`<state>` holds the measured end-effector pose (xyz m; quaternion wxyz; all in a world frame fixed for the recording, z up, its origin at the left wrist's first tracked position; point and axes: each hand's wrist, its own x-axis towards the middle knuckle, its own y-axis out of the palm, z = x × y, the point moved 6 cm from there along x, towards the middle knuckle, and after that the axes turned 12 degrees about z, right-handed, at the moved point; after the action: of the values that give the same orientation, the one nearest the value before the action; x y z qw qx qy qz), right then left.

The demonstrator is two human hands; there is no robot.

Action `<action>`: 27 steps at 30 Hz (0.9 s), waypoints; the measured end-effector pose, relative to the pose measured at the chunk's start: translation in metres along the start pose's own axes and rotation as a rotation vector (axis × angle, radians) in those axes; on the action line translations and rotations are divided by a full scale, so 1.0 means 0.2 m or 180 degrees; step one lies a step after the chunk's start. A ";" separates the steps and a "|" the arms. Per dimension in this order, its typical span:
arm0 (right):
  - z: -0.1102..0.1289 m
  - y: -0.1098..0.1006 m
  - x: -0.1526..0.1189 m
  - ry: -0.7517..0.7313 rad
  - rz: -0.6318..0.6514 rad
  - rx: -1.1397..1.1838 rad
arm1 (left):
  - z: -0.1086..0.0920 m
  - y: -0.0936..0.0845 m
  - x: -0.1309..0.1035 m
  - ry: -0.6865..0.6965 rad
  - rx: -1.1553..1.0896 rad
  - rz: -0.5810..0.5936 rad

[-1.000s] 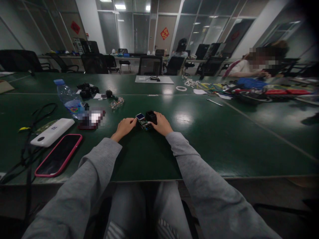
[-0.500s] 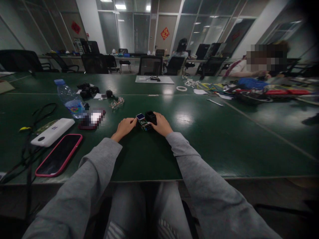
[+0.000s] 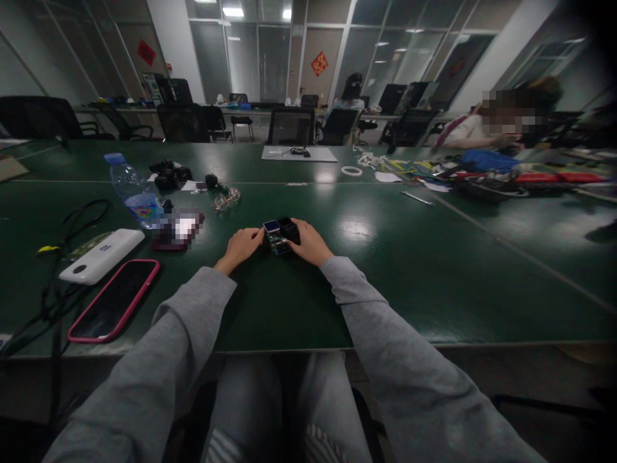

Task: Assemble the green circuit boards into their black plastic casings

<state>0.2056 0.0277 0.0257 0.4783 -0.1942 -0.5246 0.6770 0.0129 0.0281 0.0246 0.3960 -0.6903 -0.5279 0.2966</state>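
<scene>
Just above the table in front of me is a small green circuit board (image 3: 277,243) with a little screen (image 3: 272,226) at its far end. My left hand (image 3: 242,247) grips it by the left side, fingers closed together at its edge. On the right, my right hand (image 3: 311,243) is wrapped round a small black case (image 3: 288,227), whose far side is partly covered by the fingers. Board and case sit side by side, very close; whether they are joined I cannot tell.
Left of my hands lie a pink-framed phone (image 3: 116,301), a white power bank (image 3: 103,256), another phone (image 3: 178,231) and a water bottle (image 3: 137,193). Glasses (image 3: 227,199) lie farther back. Tweezers (image 3: 417,199) and a cable pile (image 3: 414,170) are at right, with a person (image 3: 465,132) beyond.
The black case has tipped and shifted slightly left, closer over the circuit board, with my right hand following it. My left hand has hardly moved.
</scene>
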 end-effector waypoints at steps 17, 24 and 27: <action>-0.16 -0.06 0.01 0.0583 -0.0568 0.0178 | 0.00 0.00 -0.01 -0.0012 0.0006 0.0021; -0.26 -0.08 0.00 0.0978 -0.0895 0.0146 | 0.00 0.00 -0.01 -0.0053 0.0015 0.0019; -0.25 -0.10 -0.01 0.0945 -0.1030 0.0067 | 0.00 0.00 -0.01 -0.0012 -0.0004 -0.0002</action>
<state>0.2533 0.0514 0.0250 0.6547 -0.2001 -0.4657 0.5608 0.0123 0.0266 0.0242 0.3947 -0.6898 -0.5290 0.2975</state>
